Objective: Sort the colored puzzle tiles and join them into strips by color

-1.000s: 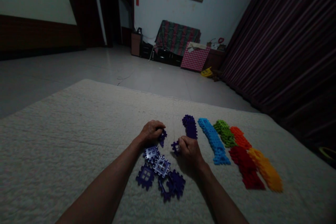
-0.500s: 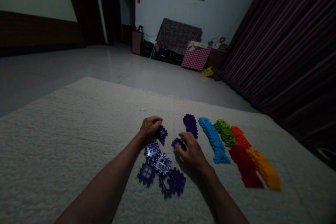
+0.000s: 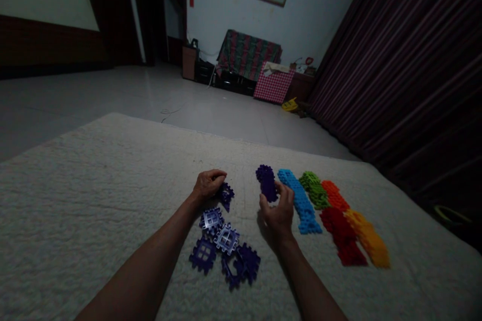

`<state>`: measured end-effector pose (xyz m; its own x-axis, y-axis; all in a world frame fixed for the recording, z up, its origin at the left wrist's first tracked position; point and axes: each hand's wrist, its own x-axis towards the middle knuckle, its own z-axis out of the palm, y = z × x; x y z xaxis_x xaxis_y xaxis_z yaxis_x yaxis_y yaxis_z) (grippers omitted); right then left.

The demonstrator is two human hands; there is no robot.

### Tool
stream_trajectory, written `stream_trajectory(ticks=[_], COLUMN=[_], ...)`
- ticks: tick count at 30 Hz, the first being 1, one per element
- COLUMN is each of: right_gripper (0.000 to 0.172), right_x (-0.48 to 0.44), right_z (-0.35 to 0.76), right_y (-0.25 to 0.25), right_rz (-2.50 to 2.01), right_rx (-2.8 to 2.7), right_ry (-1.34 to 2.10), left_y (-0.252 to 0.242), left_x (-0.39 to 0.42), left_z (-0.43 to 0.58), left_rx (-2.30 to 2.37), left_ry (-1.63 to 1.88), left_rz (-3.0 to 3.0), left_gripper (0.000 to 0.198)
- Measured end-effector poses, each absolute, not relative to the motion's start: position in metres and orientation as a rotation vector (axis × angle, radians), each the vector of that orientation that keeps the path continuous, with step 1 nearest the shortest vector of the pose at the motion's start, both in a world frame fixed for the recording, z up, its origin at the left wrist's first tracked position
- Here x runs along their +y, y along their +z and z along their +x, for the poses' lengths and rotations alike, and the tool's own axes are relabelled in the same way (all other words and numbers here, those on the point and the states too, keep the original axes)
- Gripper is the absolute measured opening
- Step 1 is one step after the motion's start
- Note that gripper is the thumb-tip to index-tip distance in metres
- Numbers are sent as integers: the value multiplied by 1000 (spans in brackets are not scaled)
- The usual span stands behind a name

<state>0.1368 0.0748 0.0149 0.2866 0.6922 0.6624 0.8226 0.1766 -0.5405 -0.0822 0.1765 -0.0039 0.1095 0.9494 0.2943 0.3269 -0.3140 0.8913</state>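
Note:
My left hand point(image 3: 209, 184) is closed, its fingers curled at a few purple interlocking building tiles point(image 3: 226, 193); the hand hides part of them. My right hand point(image 3: 279, 208) has thumb and fingers around the near end of a row of purple tiles point(image 3: 267, 180), gripping a purple tile there that is mostly hidden. Between my forearms lie several loose purple tiles, among them a window-shaped tile point(image 3: 204, 255), a shiny window tile point(image 3: 227, 238) and a darker tile point(image 3: 250, 262) overlapping an open frame tile.
Right of the purple row lie rows of blue tiles point(image 3: 297, 198), green tiles point(image 3: 315, 190), orange tiles point(image 3: 335, 195), red tiles point(image 3: 343, 236) and yellow tiles point(image 3: 369, 238). All rest on a cream quilted mat point(image 3: 124, 160). A dark curtain point(image 3: 354, 60) hangs at the right.
My right hand has moved forward with a purple tile to the near end of the purple row. My left hand stays by its tiles. The view has shifted slightly.

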Motion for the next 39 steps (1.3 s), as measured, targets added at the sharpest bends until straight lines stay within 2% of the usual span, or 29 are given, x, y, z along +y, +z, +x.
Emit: stream_trajectory(ticks=[8, 20, 25, 29, 34, 39], right_gripper=[52, 51, 32, 25, 27, 34], right_x=[82, 83, 75, 71, 68, 68], right_z=[151, 147, 139, 131, 125, 122], right_y=[-1, 2, 9, 8, 7, 5], right_rz=[-1732, -1751, -1483, -1290, -1243, -1170], right_rx=[-1325, -1328, -1467, -1673, -1774, -1947], right_ry=[-202, -234, -229, -44, 169, 275], left_y=[-2, -2, 0, 8, 13, 7], left_x=[177, 177, 178, 175, 167, 161], left_z=[-83, -83, -86, -93, -94, -85], left_rx=[1253, 1299, 1607, 1750, 1497, 1179], left_ry=[1201, 1261, 1366, 1142, 929, 963], left_rz=[1713, 1659, 1616, 1824, 1934, 1700], left_gripper=[27, 26, 29, 30, 28, 32])
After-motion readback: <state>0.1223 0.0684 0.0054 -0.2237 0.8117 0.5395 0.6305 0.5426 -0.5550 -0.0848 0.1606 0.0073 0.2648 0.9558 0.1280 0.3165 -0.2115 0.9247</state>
